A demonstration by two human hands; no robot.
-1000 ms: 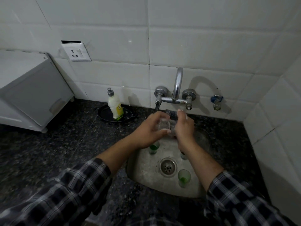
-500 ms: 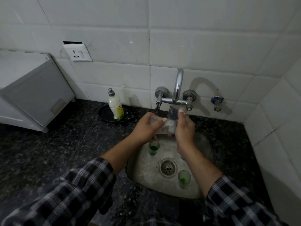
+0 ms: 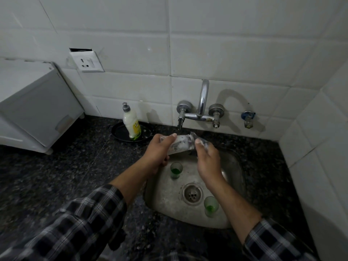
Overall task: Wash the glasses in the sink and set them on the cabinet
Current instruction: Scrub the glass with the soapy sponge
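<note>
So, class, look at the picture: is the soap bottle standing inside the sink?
No, the soap bottle stands on a dark dish on the counter, left of the sink.

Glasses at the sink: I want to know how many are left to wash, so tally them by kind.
Clear glass, gripped by left hand and right hand: 1
Small glasses holding green liquid, upright in the sink: 2
Total: 3 in view

Plaid black-and-white sleeve; speckled black countertop; far glass and near glass tinted green; bottle perhaps cream.
</note>
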